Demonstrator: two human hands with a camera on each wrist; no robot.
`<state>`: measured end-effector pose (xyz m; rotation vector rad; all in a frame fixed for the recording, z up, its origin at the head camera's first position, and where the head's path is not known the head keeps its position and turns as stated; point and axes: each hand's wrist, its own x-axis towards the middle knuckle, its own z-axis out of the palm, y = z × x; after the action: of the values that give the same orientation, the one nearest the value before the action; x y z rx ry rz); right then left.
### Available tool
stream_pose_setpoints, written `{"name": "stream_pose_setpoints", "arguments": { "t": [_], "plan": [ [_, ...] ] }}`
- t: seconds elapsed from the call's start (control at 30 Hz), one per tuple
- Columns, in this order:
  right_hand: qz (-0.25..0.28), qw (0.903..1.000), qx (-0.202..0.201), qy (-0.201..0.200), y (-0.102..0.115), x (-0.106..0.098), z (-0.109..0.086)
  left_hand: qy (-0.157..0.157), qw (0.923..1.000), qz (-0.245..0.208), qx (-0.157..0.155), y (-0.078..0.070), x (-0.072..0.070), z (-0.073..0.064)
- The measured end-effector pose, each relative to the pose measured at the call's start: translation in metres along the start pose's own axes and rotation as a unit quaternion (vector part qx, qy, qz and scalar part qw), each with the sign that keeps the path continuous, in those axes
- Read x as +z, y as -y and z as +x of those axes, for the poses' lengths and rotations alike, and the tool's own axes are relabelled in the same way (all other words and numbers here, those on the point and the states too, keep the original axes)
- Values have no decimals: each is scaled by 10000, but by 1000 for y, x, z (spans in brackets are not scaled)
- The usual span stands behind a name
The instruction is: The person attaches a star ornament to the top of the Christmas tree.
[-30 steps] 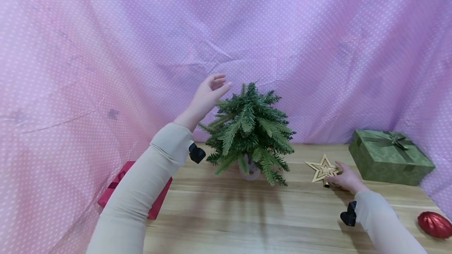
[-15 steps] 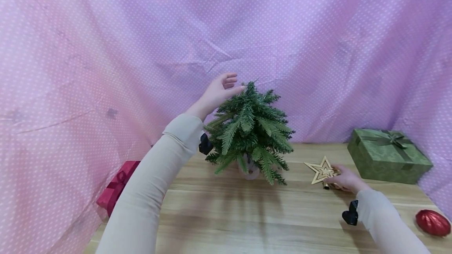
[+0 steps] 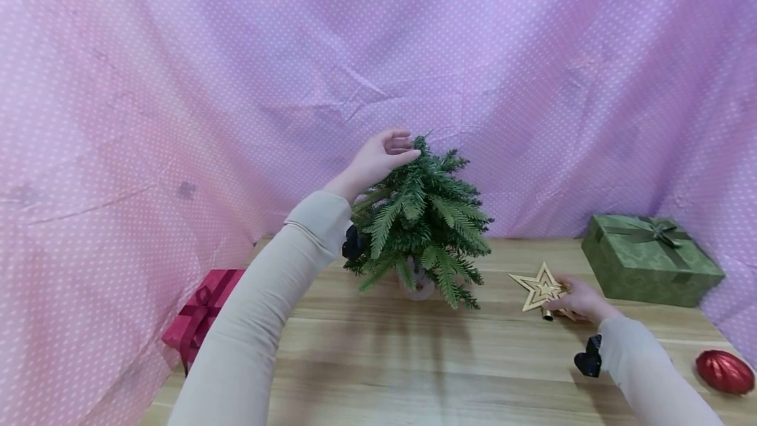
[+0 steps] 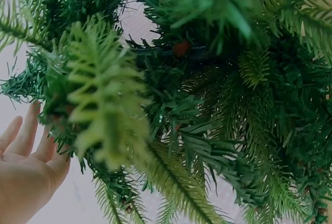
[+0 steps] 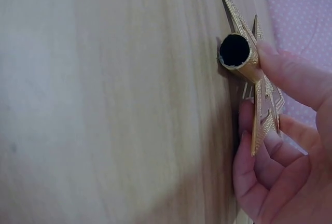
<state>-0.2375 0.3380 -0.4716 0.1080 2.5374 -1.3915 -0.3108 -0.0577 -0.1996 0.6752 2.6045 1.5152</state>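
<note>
A small green artificial Christmas tree [image 3: 422,215] stands on the wooden table. My left hand [image 3: 384,156] is at its top, thumb in front of the upper foliage and fingers loosely bent beside the tip. In the left wrist view, the fingers of my left hand [image 4: 31,167] lie fairly straight along the branches [image 4: 171,94], their ends partly hidden by needles. Low over the table to the right, my right hand [image 3: 582,301] holds a gold star tree topper [image 3: 541,288]. The thumb presses near its hollow socket [image 5: 238,53], with fingers curled behind the star.
A green gift box [image 3: 656,261] with a ribbon bow stands at the back right. A red ornament [image 3: 725,372] lies at the right edge. On the left, a red gift box [image 3: 198,307] is partly covered by my sleeve. Pink dotted cloth [image 3: 414,38] hangs behind the table [image 3: 378,360].
My left hand has moved right from beside the tree to its tip. The right hand stays almost in place with the star topper.
</note>
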Motion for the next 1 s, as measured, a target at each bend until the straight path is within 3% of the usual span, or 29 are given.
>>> {"name": "stream_pose_setpoints", "arguments": {
  "t": [0.33,1.0],
  "plan": [
    [-343,9991,242,-92,-3,-2,4,-79,9997,146,-161,3,7,1],
    [461,9982,376,-51,-7,-3,0,-174,9981,413,-411,16,20,0]
  ]
}}
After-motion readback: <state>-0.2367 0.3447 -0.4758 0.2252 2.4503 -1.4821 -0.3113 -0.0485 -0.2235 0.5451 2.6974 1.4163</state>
